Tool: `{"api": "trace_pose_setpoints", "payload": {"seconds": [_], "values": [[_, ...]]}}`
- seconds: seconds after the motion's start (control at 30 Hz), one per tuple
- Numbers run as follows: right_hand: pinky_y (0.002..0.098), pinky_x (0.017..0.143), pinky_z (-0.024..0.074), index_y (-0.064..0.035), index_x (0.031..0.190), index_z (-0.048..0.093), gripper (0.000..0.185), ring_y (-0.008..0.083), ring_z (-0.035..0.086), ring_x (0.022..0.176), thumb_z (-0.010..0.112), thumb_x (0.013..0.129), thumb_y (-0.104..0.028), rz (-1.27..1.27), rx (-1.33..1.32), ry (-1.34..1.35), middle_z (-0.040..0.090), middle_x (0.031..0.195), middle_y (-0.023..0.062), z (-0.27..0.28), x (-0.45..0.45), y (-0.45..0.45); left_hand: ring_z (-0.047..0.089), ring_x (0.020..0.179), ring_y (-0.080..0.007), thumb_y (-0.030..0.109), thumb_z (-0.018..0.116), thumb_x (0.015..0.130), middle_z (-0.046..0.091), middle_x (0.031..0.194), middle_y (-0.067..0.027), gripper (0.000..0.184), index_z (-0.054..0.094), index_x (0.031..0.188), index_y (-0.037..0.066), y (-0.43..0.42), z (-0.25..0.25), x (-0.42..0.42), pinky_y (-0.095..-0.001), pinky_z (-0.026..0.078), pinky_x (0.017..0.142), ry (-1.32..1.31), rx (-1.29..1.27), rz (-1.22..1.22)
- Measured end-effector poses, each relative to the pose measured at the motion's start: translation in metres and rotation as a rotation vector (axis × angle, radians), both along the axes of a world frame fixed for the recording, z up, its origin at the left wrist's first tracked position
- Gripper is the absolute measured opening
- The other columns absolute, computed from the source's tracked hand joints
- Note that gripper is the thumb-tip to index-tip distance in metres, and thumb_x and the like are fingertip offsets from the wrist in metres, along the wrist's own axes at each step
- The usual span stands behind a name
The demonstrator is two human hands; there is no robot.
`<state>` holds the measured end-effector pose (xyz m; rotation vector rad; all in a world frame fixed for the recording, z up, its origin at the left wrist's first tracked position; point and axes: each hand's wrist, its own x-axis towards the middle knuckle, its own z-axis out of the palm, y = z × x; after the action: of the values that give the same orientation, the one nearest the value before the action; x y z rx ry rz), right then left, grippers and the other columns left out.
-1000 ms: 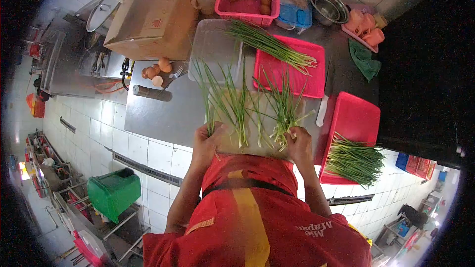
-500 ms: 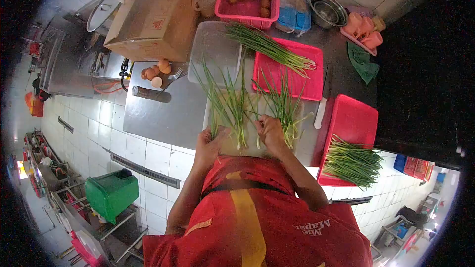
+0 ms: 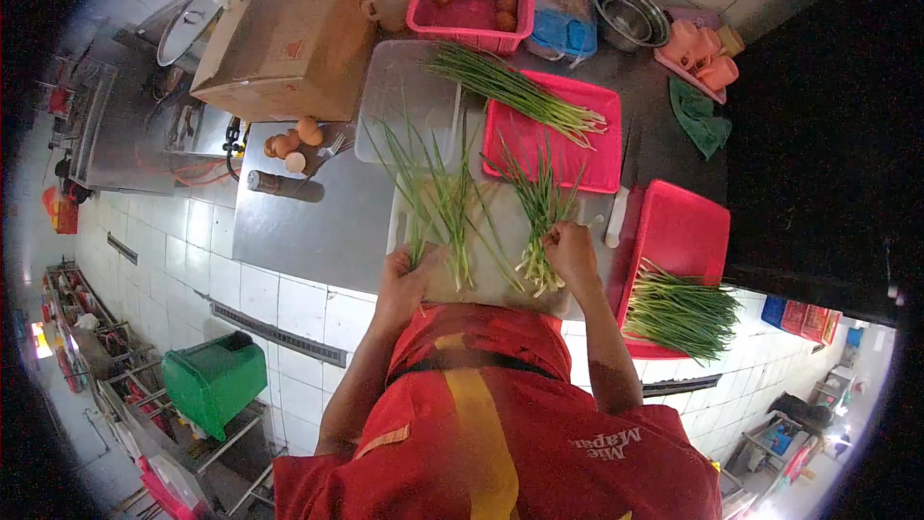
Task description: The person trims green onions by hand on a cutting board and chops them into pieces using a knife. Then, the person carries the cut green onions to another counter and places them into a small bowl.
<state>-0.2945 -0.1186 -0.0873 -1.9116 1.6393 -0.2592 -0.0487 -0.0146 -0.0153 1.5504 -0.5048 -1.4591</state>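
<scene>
My left hand (image 3: 408, 274) is closed around the lower ends of a few spring onions at the left edge of the pale cutting board (image 3: 493, 214). Just right of it, a loose group of spring onions (image 3: 452, 221) lies on the board, white ends toward me. My right hand (image 3: 570, 250) is closed at the right side of another bunch of spring onions (image 3: 537, 221), its fingertips pinching some stems. A single spring onion (image 3: 495, 246) lies slanted between the two groups. The fingertips of both hands are partly hidden.
A white-handled knife (image 3: 616, 219) lies right of the board. Pink trays (image 3: 685, 231) stand behind and at right, with more spring onions (image 3: 681, 313). Farther back are a clear plastic lid or tray (image 3: 409, 87), a cardboard box (image 3: 289, 39), eggshells (image 3: 294, 143) and a cylindrical shaker (image 3: 284, 185).
My right hand has moved right, from the gap between the groups to the right bunch. A single spring onion now shows in that gap. My left hand stays in place; the view shifts slightly.
</scene>
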Motion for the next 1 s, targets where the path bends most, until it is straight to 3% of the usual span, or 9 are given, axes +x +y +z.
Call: {"api": "trace_pose_setpoints", "payload": {"seconds": [0.23, 0.4, 0.47, 0.53, 0.63, 0.73, 0.8, 0.9, 1.0], "values": [[0.0428, 0.065, 0.0496, 0.0011, 0.079, 0.065, 0.025, 0.0371, 0.064, 0.069, 0.067, 0.079, -0.024, -0.032, 0.091, -0.064, 0.063, 0.070, 0.0211, 0.012, 0.004, 0.014, 0.053, 0.069, -0.0078, 0.016, 0.059, 0.090, 0.061, 0.078, 0.0001, 0.016, 0.063, 0.091, 0.001, -0.002, -0.014, -0.005, -0.0231, 0.043, 0.058, -0.111, 0.007, -0.103], [0.0386, 0.068, 0.0506, 0.0003, 0.094, 0.065, 0.025, 0.0306, 0.065, 0.076, 0.067, 0.080, -0.021, 0.161, 0.234, -0.521, 0.065, 0.083, 0.0188, 0.039, 0.055, 0.038, 0.054, 0.075, -0.0103, 0.018, 0.060, 0.088, 0.061, 0.079, -0.0009, 0.017, 0.063, 0.092, 0.002, -0.011, -0.030, -0.021, -0.0268, 0.044, 0.065, -0.103, 0.077, -0.153], [0.0383, 0.069, 0.0507, 0.0005, 0.096, 0.064, 0.026, 0.0307, 0.065, 0.077, 0.067, 0.080, -0.019, 0.160, 0.217, -0.540, 0.066, 0.086, 0.0187, 0.004, 0.067, 0.048, 0.035, 0.047, -0.0031, 0.027, 0.064, 0.087, 0.043, 0.059, 0.0079, 0.019, 0.063, 0.094, 0.009, -0.014, -0.037, -0.023, -0.0223, 0.026, 0.041, -0.083, -0.069, -0.174], [0.0380, 0.070, 0.0509, 0.0007, 0.099, 0.063, 0.027, 0.0308, 0.065, 0.079, 0.066, 0.080, -0.018, 0.165, 0.201, -0.560, 0.066, 0.089, 0.0185, -0.008, 0.073, 0.048, 0.035, 0.048, -0.0032, 0.028, 0.063, 0.087, 0.043, 0.059, 0.0077, 0.022, 0.061, 0.099, 0.009, -0.012, -0.052, -0.016, -0.0221, 0.027, 0.041, -0.204, -0.095, -0.118], [0.0241, 0.050, 0.0462, 0.0043, 0.094, 0.060, 0.012, 0.0075, 0.056, 0.056, 0.059, 0.085, -0.004, 0.183, 0.233, -0.599, 0.065, 0.075, 0.0053, -0.006, 0.067, 0.045, 0.041, 0.055, -0.0045, 0.028, 0.062, 0.089, 0.049, 0.067, 0.0048, 0.026, 0.059, 0.105, 0.007, -0.007, -0.038, 0.002, -0.0212, 0.031, 0.046, -0.206, -0.035, 0.040], [0.0304, 0.052, 0.0488, 0.0041, 0.092, 0.060, 0.015, 0.0167, 0.060, 0.054, 0.062, 0.084, -0.009, 0.036, 0.414, -0.525, 0.066, 0.076, 0.0115, -0.002, 0.048, 0.045, 0.040, 0.052, -0.0040, 0.027, 0.061, 0.090, 0.051, 0.066, 0.0042, 0.023, 0.060, 0.101, 0.007, 0.001, -0.042, 0.023, -0.0217, 0.030, 0.045, -0.137, 0.010, 0.180], [0.0389, 0.057, 0.0503, 0.0025, 0.088, 0.060, 0.018, 0.0307, 0.063, 0.061, 0.062, 0.083, -0.015, 0.314, 0.025, -0.046, 0.065, 0.077, 0.0188, -0.016, 0.038, 0.048, 0.033, 0.045, -0.0044, 0.026, 0.060, 0.090, 0.042, 0.057, 0.0065, 0.019, 0.059, 0.095, 0.008, 0.005, -0.044, 0.035, -0.0228, 0.026, 0.040, -0.068, 0.020, 0.247], [0.0445, 0.065, 0.0498, 0.0004, 0.083, 0.060, 0.020, 0.0389, 0.061, 0.071, 0.062, 0.082, -0.019, 0.315, -0.061, 0.098, 0.063, 0.078, 0.0222, -0.011, 0.045, 0.051, 0.025, 0.042, -0.0026, 0.026, 0.059, 0.091, 0.032, 0.052, 0.0086, 0.018, 0.057, 0.086, 0.009, 0.010, -0.045, 0.040, -0.0223, 0.019, 0.039, 0.037, -0.013, 0.308], [0.0448, 0.067, 0.0496, -0.0008, 0.082, 0.060, 0.018, 0.0366, 0.062, 0.075, 0.061, 0.083, -0.018, 0.271, -0.109, 0.124, 0.063, 0.077, 0.0192, -0.008, 0.071, 0.049, 0.023, 0.041, -0.0020, 0.029, 0.056, 0.092, 0.030, 0.052, 0.0091, 0.022, 0.056, 0.082, 0.009, 0.011, -0.046, 0.037, -0.0220, 0.017, 0.039, 0.073, -0.005, 0.337]]}}
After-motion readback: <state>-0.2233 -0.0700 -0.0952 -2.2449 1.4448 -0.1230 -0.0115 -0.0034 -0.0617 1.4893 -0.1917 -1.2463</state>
